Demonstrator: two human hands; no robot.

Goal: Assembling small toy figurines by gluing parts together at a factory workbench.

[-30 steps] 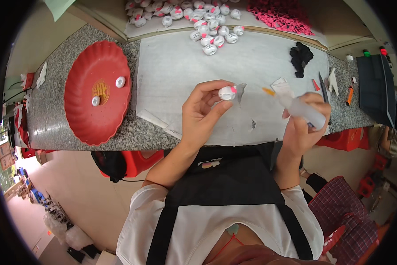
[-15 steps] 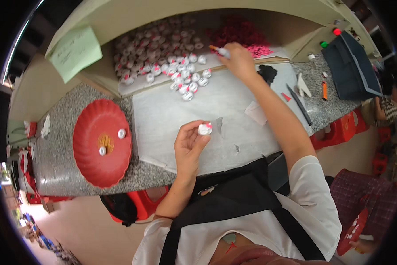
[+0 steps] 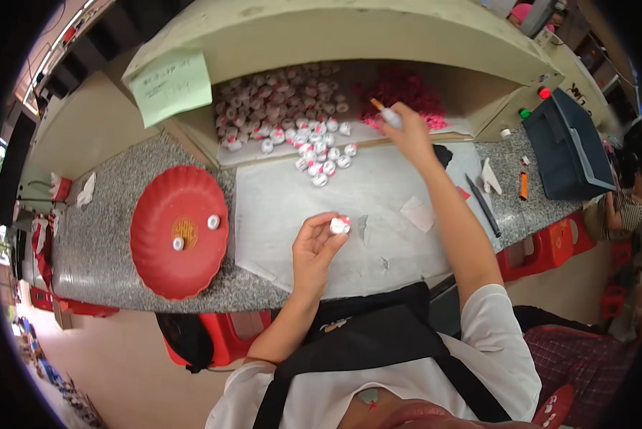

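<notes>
My left hand (image 3: 314,250) pinches a small white round piece with pink marks (image 3: 340,225) above the paper-covered worktop (image 3: 278,214). In my right hand (image 3: 410,134) is a small white squeeze bottle with an orange tip (image 3: 389,116), held in front of a heap of small pink pieces (image 3: 407,93). Left of that heap lies a large pile of similar white round pieces (image 3: 278,100), spilling out of the shelf onto the paper. Two more of these pieces rest in a red scalloped dish (image 3: 153,214) at the left.
At the right lie a dark pen-like tool (image 3: 484,205), a white scrap (image 3: 490,177) and an orange lighter-like item (image 3: 523,185). A dark grey bin (image 3: 568,146) stands beyond them. Overhead, the shelf edge (image 3: 335,36) carries a green note (image 3: 169,87). Red stools (image 3: 550,247) are under the counter.
The view has tilted, so the whole scene sits lower and slightly to the right. Both hands keep their holds; the bottle has moved slightly rightward over the pink heap's front.
</notes>
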